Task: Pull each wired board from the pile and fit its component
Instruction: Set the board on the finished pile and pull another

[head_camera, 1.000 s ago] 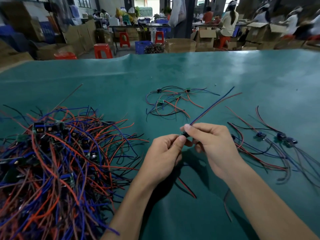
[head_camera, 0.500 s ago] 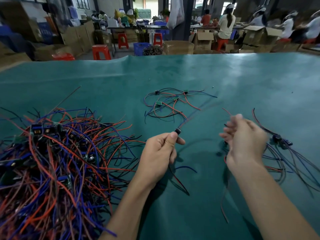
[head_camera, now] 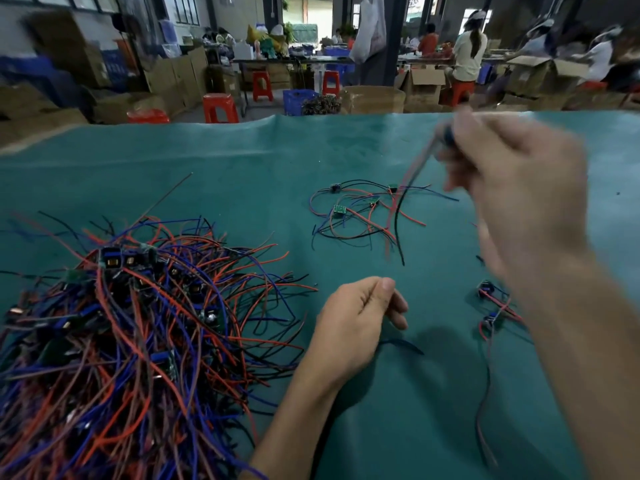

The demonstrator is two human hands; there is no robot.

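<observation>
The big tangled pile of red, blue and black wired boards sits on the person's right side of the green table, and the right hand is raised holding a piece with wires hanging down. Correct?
Not quite. The head view shows the pile on the person's left side of the green table. The rest holds: the right hand, blurred, is raised holding a piece whose wires hang down.

This is a factory assembly hall. A long counter [head_camera: 242, 161] covered in teal sheeting carries a heap of wired boards [head_camera: 131, 341]. Behind it stand stacked cardboard boxes [head_camera: 173, 77], red plastic stools [head_camera: 220, 107], blue crates [head_camera: 298, 100] and seated workers [head_camera: 467, 53] at other benches.
</observation>
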